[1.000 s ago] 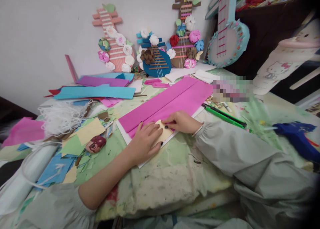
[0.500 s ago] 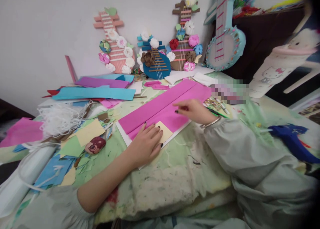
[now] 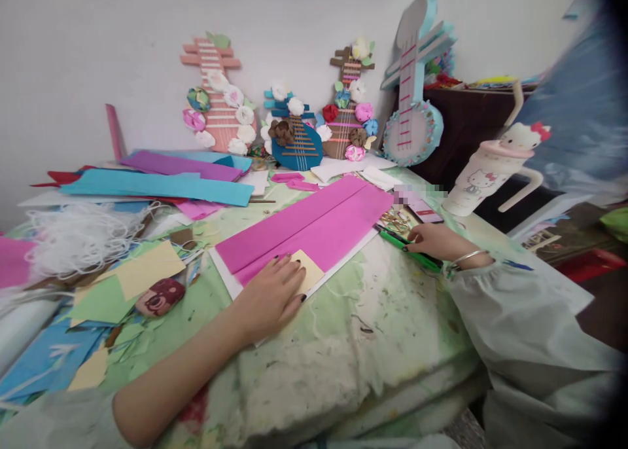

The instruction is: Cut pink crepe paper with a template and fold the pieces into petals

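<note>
My left hand (image 3: 275, 292) lies flat with fingers stretched, pressing on a small pale yellow paper piece (image 3: 310, 270). Under that is a sheet of magenta paper (image 3: 304, 223) with a lengthwise fold, resting on a white sheet (image 3: 224, 277). To the right, my right hand (image 3: 444, 243) wears a bracelet, and its bent fingertips close on a slim green and black pen-like tool (image 3: 392, 236). The palm partly hides this tool, so its exact kind is unclear. Gold-handled scissors (image 3: 396, 221) lie just beyond the fingers.
Decorated paper lutes (image 3: 297, 138) lean on the back wall. White cord (image 3: 83, 239), paper scraps (image 3: 150, 266) and a dark red rounded case (image 3: 161, 297) lie left. A phone (image 3: 424, 211) and a tall cup (image 3: 485, 177) stand or lie right. Turquoise strips (image 3: 161, 186) are stacked behind.
My right hand has moved right, from over the magenta paper to the green tool by the scissors. My left hand stays on the yellow piece. The view has turned to the right.
</note>
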A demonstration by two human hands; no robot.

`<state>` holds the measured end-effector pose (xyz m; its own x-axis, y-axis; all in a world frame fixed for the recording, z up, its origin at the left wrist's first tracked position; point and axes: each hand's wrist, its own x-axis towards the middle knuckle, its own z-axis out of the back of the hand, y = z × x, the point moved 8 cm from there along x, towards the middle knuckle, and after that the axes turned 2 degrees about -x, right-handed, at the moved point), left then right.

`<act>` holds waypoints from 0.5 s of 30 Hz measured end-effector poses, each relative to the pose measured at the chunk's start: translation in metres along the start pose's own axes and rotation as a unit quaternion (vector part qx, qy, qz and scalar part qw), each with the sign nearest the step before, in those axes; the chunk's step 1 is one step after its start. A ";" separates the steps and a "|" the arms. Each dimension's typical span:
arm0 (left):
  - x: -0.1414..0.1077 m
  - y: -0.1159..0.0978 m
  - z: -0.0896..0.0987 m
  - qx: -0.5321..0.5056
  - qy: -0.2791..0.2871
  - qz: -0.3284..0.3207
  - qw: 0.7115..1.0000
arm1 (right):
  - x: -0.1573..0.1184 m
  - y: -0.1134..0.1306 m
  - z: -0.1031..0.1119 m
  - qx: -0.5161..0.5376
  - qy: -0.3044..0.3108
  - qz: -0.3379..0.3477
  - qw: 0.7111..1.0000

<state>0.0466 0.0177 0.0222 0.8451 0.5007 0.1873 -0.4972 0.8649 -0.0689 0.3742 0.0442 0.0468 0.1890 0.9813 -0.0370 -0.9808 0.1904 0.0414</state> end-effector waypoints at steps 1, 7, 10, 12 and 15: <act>0.000 0.000 0.000 -0.001 0.003 0.002 1.000 | 0.000 0.000 -0.002 -0.007 0.000 -0.003 1.000; -0.001 0.001 -0.002 -0.007 0.016 0.009 1.000 | 0.025 0.004 0.008 -0.044 -0.031 -0.020 0.998; -0.001 0.001 -0.001 -0.011 0.014 0.010 1.000 | 0.033 0.007 0.006 -0.053 -0.013 -0.009 0.998; -0.001 0.000 -0.001 -0.013 0.016 0.006 1.000 | 0.032 0.010 0.002 -0.049 0.004 0.008 0.999; -0.001 0.000 -0.001 -0.022 0.017 0.007 1.000 | 0.023 0.011 -0.003 -0.036 0.015 0.031 0.999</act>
<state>0.0459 0.0169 0.0214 0.8451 0.5125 0.1522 -0.5000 0.8584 -0.1144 0.3678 0.0686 0.0431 0.1278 0.9896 -0.0664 -0.9916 0.1262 -0.0274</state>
